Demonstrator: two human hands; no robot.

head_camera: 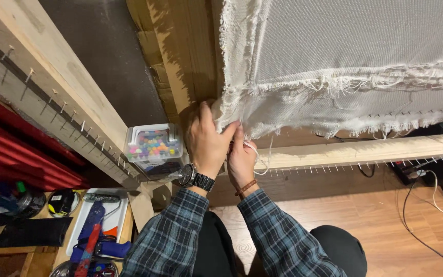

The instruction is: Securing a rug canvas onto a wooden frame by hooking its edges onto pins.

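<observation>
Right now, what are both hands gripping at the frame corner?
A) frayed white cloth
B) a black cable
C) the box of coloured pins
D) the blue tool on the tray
A: the left hand and right hand pinch the frayed corner of the white cloth against the wooden frame.

White woven backing cloth (344, 56) hangs stretched across the upper right, filling the frame from twelve to three o'clock; its weave is coarse and open; the edges are raw, frayed into loose threads; a folded hem runs across it like a ragged ridge; the lower left corner, near centre, is bunched and gathered; a thin white strand (256, 154) loops down just below that corner, toward six o'clock.
</observation>
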